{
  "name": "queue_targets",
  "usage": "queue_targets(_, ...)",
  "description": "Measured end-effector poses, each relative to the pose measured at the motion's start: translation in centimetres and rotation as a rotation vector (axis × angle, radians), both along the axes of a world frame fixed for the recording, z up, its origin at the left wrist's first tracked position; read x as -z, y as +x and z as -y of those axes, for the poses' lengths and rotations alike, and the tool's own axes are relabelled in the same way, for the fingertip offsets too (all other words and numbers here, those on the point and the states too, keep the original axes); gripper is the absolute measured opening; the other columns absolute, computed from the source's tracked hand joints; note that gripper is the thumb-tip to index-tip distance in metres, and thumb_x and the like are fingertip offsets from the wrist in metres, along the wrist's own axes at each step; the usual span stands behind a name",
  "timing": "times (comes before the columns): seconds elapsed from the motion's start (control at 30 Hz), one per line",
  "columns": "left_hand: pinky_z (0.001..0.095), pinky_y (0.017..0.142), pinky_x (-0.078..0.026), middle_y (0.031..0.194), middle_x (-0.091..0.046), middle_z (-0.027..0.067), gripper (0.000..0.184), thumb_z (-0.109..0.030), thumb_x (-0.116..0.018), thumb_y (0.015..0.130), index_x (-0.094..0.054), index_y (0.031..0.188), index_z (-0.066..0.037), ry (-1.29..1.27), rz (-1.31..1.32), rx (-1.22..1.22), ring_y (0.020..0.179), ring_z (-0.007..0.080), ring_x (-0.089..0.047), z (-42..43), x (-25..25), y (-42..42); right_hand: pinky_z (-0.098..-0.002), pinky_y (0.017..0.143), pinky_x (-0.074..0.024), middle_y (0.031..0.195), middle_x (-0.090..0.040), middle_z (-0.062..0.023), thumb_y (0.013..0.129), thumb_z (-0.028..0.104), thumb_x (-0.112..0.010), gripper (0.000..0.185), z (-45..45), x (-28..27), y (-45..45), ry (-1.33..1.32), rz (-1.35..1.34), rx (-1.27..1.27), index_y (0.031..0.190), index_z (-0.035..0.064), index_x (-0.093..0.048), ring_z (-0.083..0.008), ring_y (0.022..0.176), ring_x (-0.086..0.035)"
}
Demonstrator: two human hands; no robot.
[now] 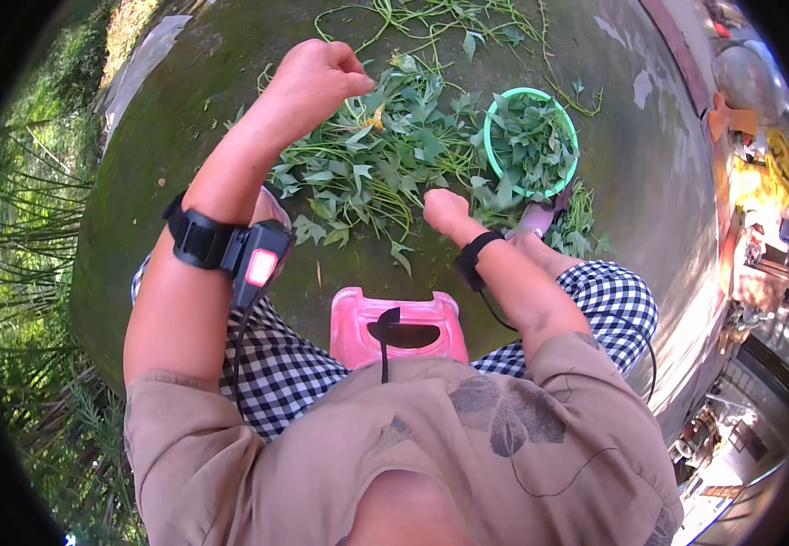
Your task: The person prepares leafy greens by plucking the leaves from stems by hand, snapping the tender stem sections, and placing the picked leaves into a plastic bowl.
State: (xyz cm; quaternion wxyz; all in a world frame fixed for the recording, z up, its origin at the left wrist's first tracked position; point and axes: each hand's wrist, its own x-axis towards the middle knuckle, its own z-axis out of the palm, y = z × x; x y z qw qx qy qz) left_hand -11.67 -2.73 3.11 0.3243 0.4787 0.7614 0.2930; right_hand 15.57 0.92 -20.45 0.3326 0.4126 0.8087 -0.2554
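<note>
My left hand (317, 77) is raised above the left of a heap of green leafy vines (385, 146), fingers curled into a closed grip; anything inside is too small to make out. Lower and nearer my knees, my right hand (447, 211) is closed at the heap's near right edge. Blurred leaves (496, 198) show beside its wrist, but I cannot tell whether the fingers hold their stems. A round basket with a light green rim (489, 146), filled with picked leaves (531, 141), stands on the ground just right of the heap.
Long bare vine stems (422, 20) trail at the far side. More leaves (579, 223) lie by my right foot (537, 218). A pink plastic stool (349, 332) is between my legs. Dense plants (35, 227) grow on the left; household clutter (763, 177) lines the right edge.
</note>
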Motion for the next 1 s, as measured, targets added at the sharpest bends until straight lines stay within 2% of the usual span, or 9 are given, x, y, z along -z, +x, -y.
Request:
queue_targets(0.1,0.0291,0.049,-0.044,0.061,-0.059,0.0043,0.023,-0.020,-0.069,0.080,-0.068,0.084,0.003,0.059,-0.046,0.009,0.052,0.0110,-0.054,0.0,-0.1,-0.3,-0.0428,0.078,-0.0529,0.096,-0.071,-0.0131,0.079,0.012,-0.061,0.022,-1.3,-2.6,-1.6,-0.213,-0.174,0.204,0.095,0.0006,-0.070,-0.0328,0.087,-0.068)
queue_targets(0.13,0.0328,0.056,-0.046,0.064,-0.061,0.0098,0.026,-0.022,-0.070,0.077,-0.069,0.082,0.003,0.060,-0.059,0.003,0.058,0.0182,-0.058,0.1,-0.3,-0.4,-0.0396,0.064,-0.0535,0.082,-0.070,-0.0129,0.078,0.011,-0.068,0.022,-2.2,-5.9,-2.1,-0.303,-0.331,0.256,0.096,-0.0010,-0.068,-0.0264,0.067,-0.066)
queue_targets(0.17,0.0365,0.063,-0.049,0.067,-0.063,0.0152,0.028,-0.024,-0.070,0.074,-0.069,0.080,0.003,0.063,-0.072,0.001,0.064,0.0255,-0.061,0.2,-0.7,-0.3,-0.0335,0.051,-0.0493,0.069,-0.064,-0.0074,0.080,0.009,-0.069,0.020,-2.9,-9.0,-2.7,-0.504,-0.447,0.563,0.097,-0.0009,-0.066,-0.0176,0.052,-0.058)
queue_targets(0.2,0.0401,0.070,-0.051,0.070,-0.065,0.0206,0.031,-0.027,-0.070,0.071,-0.070,0.079,0.003,0.067,-0.084,0.001,0.070,0.0327,-0.065,0.2,-0.9,-0.4,-0.0282,0.047,-0.0449,0.064,-0.059,-0.0033,0.084,0.010,-0.066,0.015,-3.4,-12.9,-3.3,-0.547,-0.536,0.653,0.096,0.0005,-0.065,-0.0132,0.049,-0.055)
queue_targets(0.23,0.0305,0.048,-0.045,0.062,-0.061,0.0052,0.020,-0.017,-0.069,0.079,-0.067,0.083,0.002,0.073,-0.065,0.014,0.050,0.0132,-0.057,0.2,-0.6,-0.4,-0.0268,0.048,-0.0455,0.066,-0.061,-0.0025,0.086,0.012,-0.066,0.012,-3.7,-15.8,-3.4,-0.583,-0.624,0.715,0.093,0.0021,-0.065,-0.0122,0.051,-0.056)
queue_targets(0.37,0.0279,0.048,-0.045,0.070,-0.064,0.0044,0.018,-0.014,-0.069,0.078,-0.069,0.089,-0.001,0.013,0.246,-0.041,0.055,0.0124,-0.058,1.0,-1.6,1.0,-0.0280,0.060,-0.0498,0.082,-0.065,-0.0074,0.094,0.015,-0.057,0.016,-3.3,-28.5,-2.3,-0.817,-0.875,0.905,0.103,0.0016,-0.060,-0.0190,0.069,-0.065)
queue_targets(0.5,0.0275,0.049,-0.048,0.074,-0.067,0.0061,0.019,-0.009,-0.062,0.077,-0.070,0.091,0.000,-0.024,0.503,-0.058,0.056,0.0133,-0.060,1.0,-1.7,2.1,-0.0297,0.064,-0.0511,0.087,-0.065,-0.0086,0.098,0.016,-0.052,0.019,-0.3,-35.5,-0.1,-0.941,-1.023,0.944,0.108,0.0018,-0.058,-0.0212,0.074,-0.066)
queue_targets(0.77,0.0313,0.065,-0.054,0.082,-0.068,0.0137,0.024,-0.016,-0.063,0.088,-0.067,0.093,0.007,0.021,1.136,0.116,0.072,0.0203,-0.067,0.3,-3.3,5.3,-0.0292,0.063,-0.0511,0.086,-0.065,-0.0075,0.098,0.017,-0.050,0.021,-0.4,-31.6,0.6,-1.081,-1.022,0.975,0.111,0.0021,-0.058,-0.0206,0.074,-0.067)
queue_targets(1.0,0.0274,0.053,-0.049,0.069,-0.064,0.0084,0.018,-0.013,-0.067,0.086,-0.066,0.088,0.005,0.052,0.943,-0.105,0.056,0.0152,-0.060,-1.6,-2.1,5.7,-0.0256,0.052,-0.0477,0.077,-0.065,-0.0069,0.092,0.016,-0.060,0.014,-3.7,-27.4,-2.8,-0.818,-0.882,0.863,0.095,0.0034,-0.062,-0.0179,0.061,-0.065)
